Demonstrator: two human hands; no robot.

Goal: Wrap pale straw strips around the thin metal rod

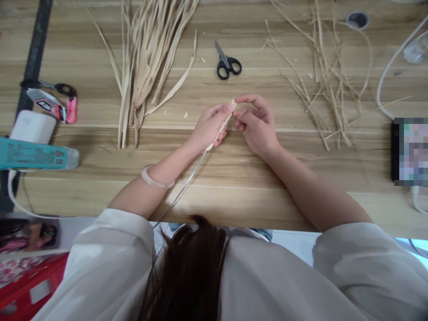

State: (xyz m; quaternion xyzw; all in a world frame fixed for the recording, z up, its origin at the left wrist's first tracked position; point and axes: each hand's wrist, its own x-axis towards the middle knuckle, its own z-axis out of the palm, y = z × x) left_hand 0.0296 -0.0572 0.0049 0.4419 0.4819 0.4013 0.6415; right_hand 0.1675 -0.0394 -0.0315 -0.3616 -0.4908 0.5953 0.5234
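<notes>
My left hand is closed around a narrow braided strip of pale dried plant fibre, thumb near its upper end. From the strip's lower end a thin grey wire runs down toward the table's front edge. My right hand is beside the strip's top, its index finger stretched to the tip and its thumb and other fingers pinched together. What lies in that pinch is too small to make out. Beyond the hands lie black-handled scissors, slightly apart.
A bundle of wide dried strips lies at the left, with thin loose strands at the right. Along the left edge are a pink cutter, a white charger and a teal-labelled bottle. A phone is at the right.
</notes>
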